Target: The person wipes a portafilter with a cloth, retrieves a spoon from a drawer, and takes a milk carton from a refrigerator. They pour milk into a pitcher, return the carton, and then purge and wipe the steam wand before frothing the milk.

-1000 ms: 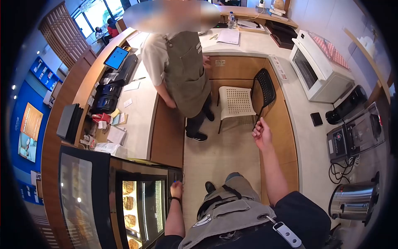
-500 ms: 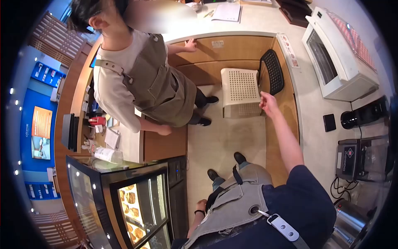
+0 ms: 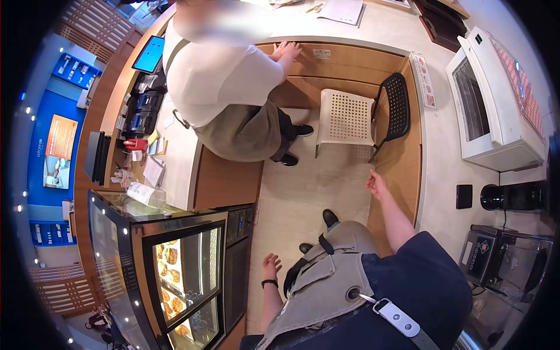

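Note:
My right hand is held out in front of the chair, near its legs, apart from it and with nothing in it; its fingers are loosely bent and apart. The chair has a beige perforated seat and a black perforated back, and stands against the wooden panels. Low at my side, my left hand is free, fingers spread, a dark band on its wrist. It is nearest to the glass display case, where several baked pieces lie under light. I wear a grey apron.
A co-worker in a white top bends at the far counter, hands at the wooden panel. On the right counter stand a white oven, a black grinder-like machine and a keypad device. A tablet is at left.
My right hand has drawn back from the chair toward me. My left hand has come out from my side and spread. The co-worker has turned and bent toward the far counter.

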`<move>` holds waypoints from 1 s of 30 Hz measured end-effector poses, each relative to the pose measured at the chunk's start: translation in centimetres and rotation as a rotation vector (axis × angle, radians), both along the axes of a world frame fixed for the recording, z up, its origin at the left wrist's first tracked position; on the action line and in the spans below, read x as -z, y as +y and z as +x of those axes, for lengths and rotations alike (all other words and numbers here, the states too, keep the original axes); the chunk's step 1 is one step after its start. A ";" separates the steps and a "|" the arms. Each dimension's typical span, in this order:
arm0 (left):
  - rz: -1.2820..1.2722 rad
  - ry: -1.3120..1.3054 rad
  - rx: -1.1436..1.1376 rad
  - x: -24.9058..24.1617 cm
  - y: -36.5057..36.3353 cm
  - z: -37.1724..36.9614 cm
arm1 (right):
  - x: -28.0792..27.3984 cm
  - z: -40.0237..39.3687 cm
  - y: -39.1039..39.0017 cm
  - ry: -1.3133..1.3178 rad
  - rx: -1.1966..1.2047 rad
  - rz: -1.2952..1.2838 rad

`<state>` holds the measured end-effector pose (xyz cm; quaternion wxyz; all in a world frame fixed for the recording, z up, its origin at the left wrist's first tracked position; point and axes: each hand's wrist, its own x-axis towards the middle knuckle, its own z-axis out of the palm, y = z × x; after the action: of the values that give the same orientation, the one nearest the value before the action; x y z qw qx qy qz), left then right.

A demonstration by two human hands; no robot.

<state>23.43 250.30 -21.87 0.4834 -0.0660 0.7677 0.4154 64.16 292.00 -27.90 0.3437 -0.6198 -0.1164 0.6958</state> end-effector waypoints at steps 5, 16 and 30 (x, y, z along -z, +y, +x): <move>0.055 0.021 0.027 -0.2 -0.1 -0.9 | -0.6 -1.7 -2.5 -0.006 0.018 -0.005; -0.078 0.081 0.052 0.4 -10.8 -0.5 | -4.3 -4.4 -2.5 -0.014 0.186 0.176; 0.014 -0.002 -0.053 1.6 -8.0 -0.6 | -9.7 -12.7 -10.0 -0.055 -0.333 0.293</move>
<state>22.85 242.26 -23.45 0.4733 -0.0833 0.7623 0.4335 51.42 282.03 -18.21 0.3073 -0.5543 -0.3265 0.7013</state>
